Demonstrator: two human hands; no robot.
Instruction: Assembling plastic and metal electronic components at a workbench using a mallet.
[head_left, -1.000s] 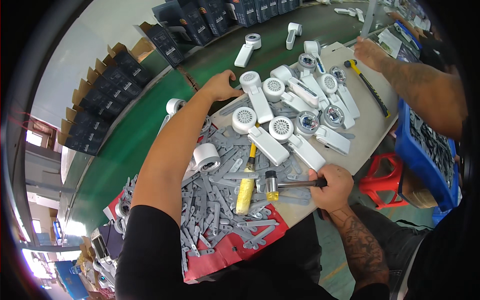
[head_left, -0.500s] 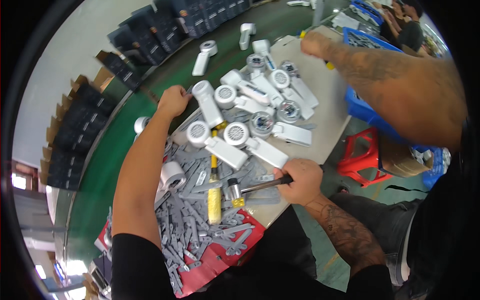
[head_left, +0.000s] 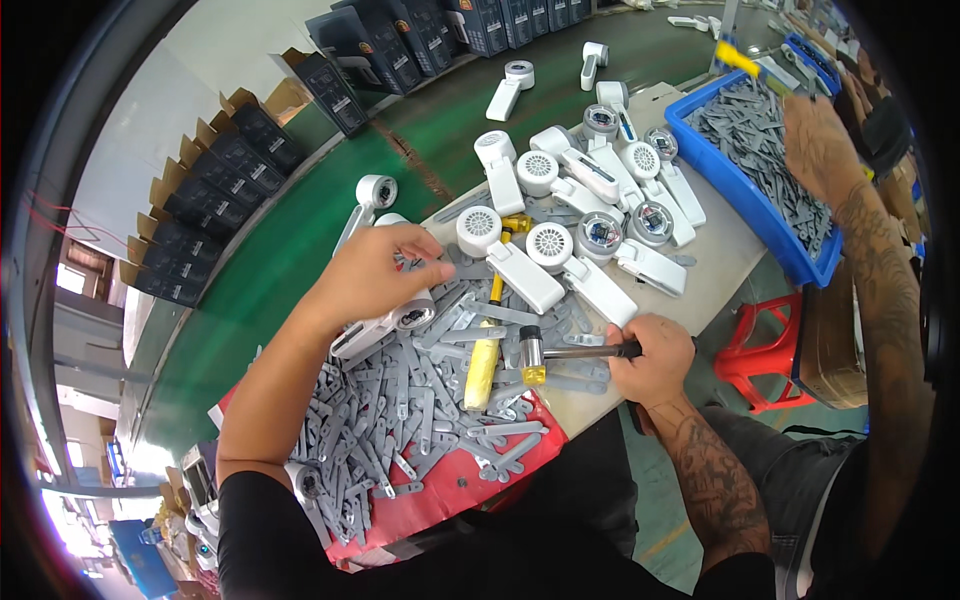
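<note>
Under the left hand (head_left: 385, 272), which lies fingers spread on it, a white handheld device (head_left: 385, 325) sits on a heap of grey plastic strips (head_left: 400, 400). Right hand (head_left: 650, 355) is clenched around a small hammer (head_left: 560, 350), head just beside a yellow-handled mallet (head_left: 483, 365) between the hands. More white devices (head_left: 570, 200) lie beyond on the bench (head_left: 720, 240).
</note>
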